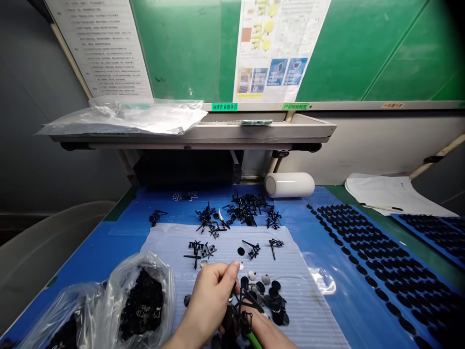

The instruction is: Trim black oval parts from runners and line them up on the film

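Note:
My left hand (214, 291) is closed, thumb pressed against the bent fingers, over the white ribbed sheet (305, 300). Close against it, lower right, my right hand (254, 315) is mostly hidden behind black branched plastic parts (244, 303). A green handle (253, 340) sticks out below those parts, beside my right hand. Which hand bears the parts I cannot make out. Black and grey discs (276, 303) lie in a loose pile right of my hands. Beyond them, black branched pieces (250, 208) are heaped on the blue mat.
Clear bags of black parts (143, 305) stand at the left. Rows of black discs (363, 242) cover the right side. A white cylinder (289, 185) lies at the back, below a shelf (305, 131). Papers and a pen (381, 207) are at the far right.

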A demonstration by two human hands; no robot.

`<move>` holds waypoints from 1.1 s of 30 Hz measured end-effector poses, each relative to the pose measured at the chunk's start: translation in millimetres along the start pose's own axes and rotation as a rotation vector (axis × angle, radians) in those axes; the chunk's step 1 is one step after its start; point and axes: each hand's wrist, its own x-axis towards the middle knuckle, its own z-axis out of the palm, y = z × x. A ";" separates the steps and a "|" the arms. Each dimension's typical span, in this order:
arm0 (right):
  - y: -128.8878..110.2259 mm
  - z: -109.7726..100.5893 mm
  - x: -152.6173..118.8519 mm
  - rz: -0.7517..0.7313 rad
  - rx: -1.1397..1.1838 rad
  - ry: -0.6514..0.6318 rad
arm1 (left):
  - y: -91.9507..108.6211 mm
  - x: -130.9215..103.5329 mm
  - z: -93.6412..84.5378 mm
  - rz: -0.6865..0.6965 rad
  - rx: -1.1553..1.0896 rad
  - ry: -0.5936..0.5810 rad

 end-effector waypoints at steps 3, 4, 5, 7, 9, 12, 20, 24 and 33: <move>8.6 -2.8 0.8 -0.056 -0.037 -0.096 | -4.3 2.1 1.6 -0.005 0.022 0.029; 10.6 -3.4 0.7 -0.070 -0.053 -0.122 | -6.8 3.5 1.9 0.003 0.023 0.045; 11.8 -3.8 0.4 -0.067 -0.070 -0.131 | -9.2 5.2 2.0 0.009 0.026 0.061; 11.7 -4.1 -0.4 -0.017 -0.117 -0.123 | -13.7 8.6 1.5 0.004 0.022 0.091; 9.9 -3.5 -0.4 0.051 -0.174 -0.113 | -16.9 11.3 0.4 -0.024 -0.020 0.108; 9.3 -1.0 2.3 0.084 -0.219 -0.076 | -20.3 12.2 -1.5 -0.031 -0.201 0.106; 12.7 6.5 15.2 0.141 -0.261 -0.050 | -30.6 4.5 -2.0 0.016 -0.529 0.167; 6.6 8.4 21.4 0.148 -0.313 -0.065 | -34.3 3.5 2.1 0.010 -0.583 0.218; 5.5 15.8 29.9 0.107 -0.385 -0.054 | -43.6 8.5 2.1 0.005 -0.617 0.350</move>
